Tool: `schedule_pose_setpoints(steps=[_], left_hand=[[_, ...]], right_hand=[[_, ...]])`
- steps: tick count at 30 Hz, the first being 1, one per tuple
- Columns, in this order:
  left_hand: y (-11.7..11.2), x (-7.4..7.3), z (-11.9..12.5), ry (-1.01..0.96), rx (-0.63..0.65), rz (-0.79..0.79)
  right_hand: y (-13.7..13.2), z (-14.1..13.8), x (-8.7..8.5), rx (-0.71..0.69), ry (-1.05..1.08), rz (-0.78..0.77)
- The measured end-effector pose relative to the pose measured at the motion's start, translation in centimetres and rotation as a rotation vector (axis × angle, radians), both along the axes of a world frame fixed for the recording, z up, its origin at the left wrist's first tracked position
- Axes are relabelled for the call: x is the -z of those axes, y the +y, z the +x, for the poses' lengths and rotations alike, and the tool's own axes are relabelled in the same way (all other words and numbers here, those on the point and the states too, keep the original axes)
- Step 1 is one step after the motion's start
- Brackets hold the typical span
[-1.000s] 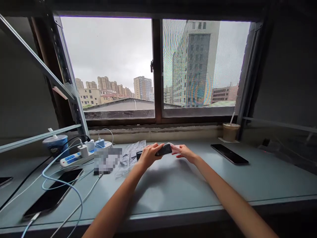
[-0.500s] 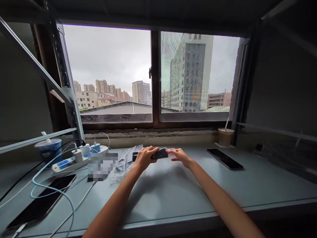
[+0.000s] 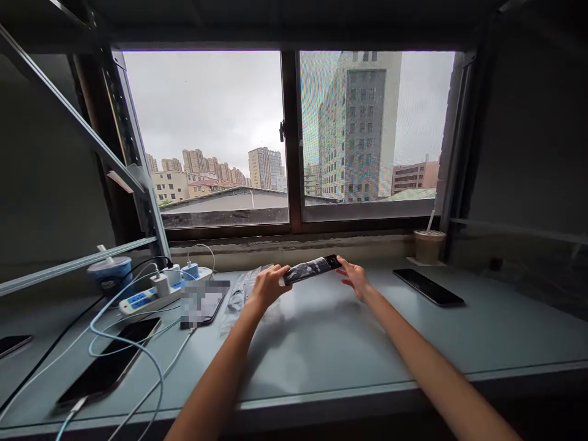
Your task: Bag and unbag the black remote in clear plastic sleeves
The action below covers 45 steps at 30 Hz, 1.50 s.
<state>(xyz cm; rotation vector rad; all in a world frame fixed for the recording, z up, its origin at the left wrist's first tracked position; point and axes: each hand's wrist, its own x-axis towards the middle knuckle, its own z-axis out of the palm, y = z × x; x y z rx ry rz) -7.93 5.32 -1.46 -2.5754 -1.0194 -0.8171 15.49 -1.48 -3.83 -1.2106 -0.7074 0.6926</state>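
1. Shifted above the grey desk (image 3: 331, 349) since half a second ago, the left hand (image 3: 267, 286) now pinches the left end of a dark phone-like slab (image 3: 312, 269), leaving its middle uncovered.
2. At the opposite end, the right hand (image 3: 353, 277) sets fingertips by the upper corner, lower fingers apart; whether it pinches cannot be told.
3. Pale-patched, the slab hangs over the desk, tilted higher at right.

Grey daylight from the window (image 3: 290, 144), dark edges
Soft shadows and pale glare lie on the table (image 3: 349, 349) at lower centre; rainbow ripples cross the upper-right pane (image 3: 374, 131); pixel blocks (image 3: 195, 304) mask a patch at lower left.
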Motion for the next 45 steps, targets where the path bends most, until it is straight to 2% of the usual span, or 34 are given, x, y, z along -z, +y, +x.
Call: schedule_pose_setpoints(steps=[6, 10, 13, 17, 20, 25, 29, 34, 39, 41, 45], left_hand=[[-1.3, -0.1, 1.2, -0.024, 0.118, 0.109], [-1.4, -0.2, 1.4, -0.159, 0.174, 0.243], [-1.4, -0.2, 1.3, -0.272, 0.152, 0.284], [-1.7, -0.5, 1.1, -0.334, 0.068, 0.204], [-1.9, -0.5, 1.2, -0.307, 0.067, 0.097], [-2.4, 0.9, 2.6, 0.011, 0.328, -0.043], [-3.1, 2.0, 3.6, 0.122, 0.454, -0.094], [-3.1, 1.9, 3.8, 0.185, 0.418, -0.090], [-2.5, 1.5, 3.9, 0.015, 0.322, 0.008], [-2.3, 1.8, 3.9, 0.006, 0.348, -0.006], [-2.5, 2.7, 3.9, 0.139, 0.457, -0.138]], right_hand=[[0.9, 0.3, 0.2, 0.164, 0.165, 0.019], [1.2, 1.2, 0.4, 0.281, 0.157, -0.019], [1.2, 2.2, 0.7, 0.380, 0.142, -0.089], [1.1, 3.5, 0.9, 0.461, 0.095, -0.184], [0.9, 4.0, 1.1, 0.466, 0.017, -0.217], [0.9, 4.3, 1.5, 0.433, -0.103, -0.273], [1.2, 4.5, 1.6, 0.362, -0.168, -0.310], [0.8, 4.4, 1.5, 0.329, -0.351, -0.362], [0.0, 3.4, 1.2, 0.349, -0.663, -0.446], [-0.2, 3.1, 1.0, 0.355, -0.755, -0.493], [-0.5, 3.1, 0.7, 0.398, -0.867, -0.578]])
